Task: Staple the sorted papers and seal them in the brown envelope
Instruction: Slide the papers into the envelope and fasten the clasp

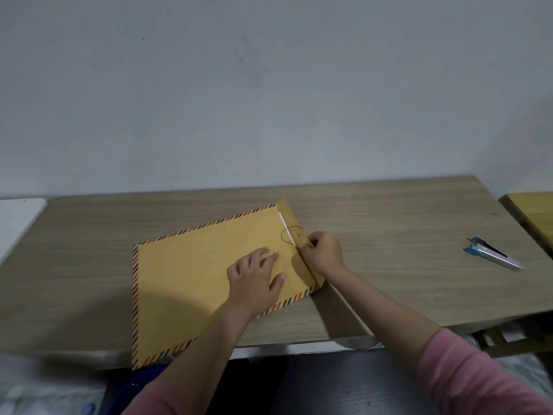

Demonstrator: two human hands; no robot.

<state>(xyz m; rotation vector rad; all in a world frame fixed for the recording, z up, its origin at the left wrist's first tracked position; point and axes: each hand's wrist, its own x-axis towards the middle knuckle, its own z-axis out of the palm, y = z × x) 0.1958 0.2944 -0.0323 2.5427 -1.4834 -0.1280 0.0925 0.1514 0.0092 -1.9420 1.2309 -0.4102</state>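
The brown envelope (194, 274) with a red-and-black striped border lies flat on the wooden table (389, 229), its near left corner hanging over the front edge. A thin white edge of paper (284, 226) shows at its mouth on the right. My left hand (256, 280) presses flat on the envelope body beside a small metal button (268, 251). My right hand (323, 253) pinches the envelope flap (294, 223) at its fold, next to a black string loop (291, 235). The blue and white stapler (490, 253) lies alone on the table far to the right.
A grey wall stands behind the table. A white surface (18, 223) adjoins the table at the left, and a yellow-brown board (532, 214) at the right. Below the front edge are a dark floor and a blue object (143, 381).
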